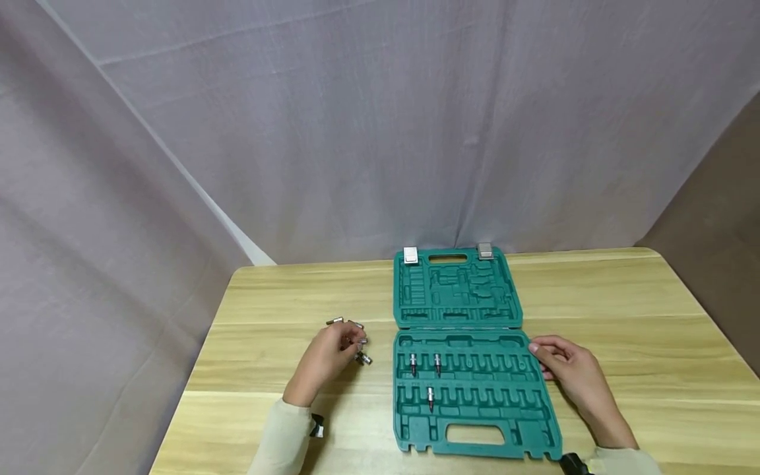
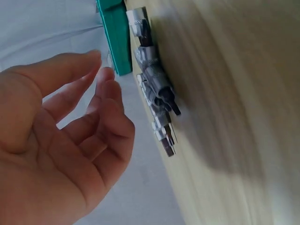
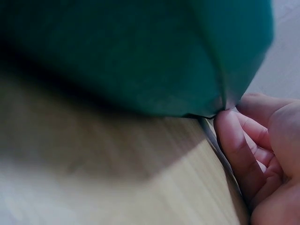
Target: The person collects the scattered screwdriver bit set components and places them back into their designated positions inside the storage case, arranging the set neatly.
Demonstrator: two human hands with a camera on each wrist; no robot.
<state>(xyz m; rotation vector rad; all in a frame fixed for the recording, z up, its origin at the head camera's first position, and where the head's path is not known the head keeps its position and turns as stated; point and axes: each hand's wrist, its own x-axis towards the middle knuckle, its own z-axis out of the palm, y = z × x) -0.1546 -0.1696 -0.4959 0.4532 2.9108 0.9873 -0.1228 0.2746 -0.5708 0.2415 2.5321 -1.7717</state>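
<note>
Left hand [image 2: 65, 145] near bits [image 2: 157, 79], visibly empty only in wrist view; right hand's [image 1: 572, 373] pinch on case [image 1: 475, 380]

head: soft light | left wrist: table [image 2: 248, 126] softly shadowed | right wrist: dim, case [image 3: 136, 56] blurred

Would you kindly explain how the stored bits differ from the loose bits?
The stored bits sit apart in the green case, while the loose bits lie clustered on the table. The stored bits point the same way; the loose bits lie at differing angles. Both have silver bodies and darker tips.
</note>
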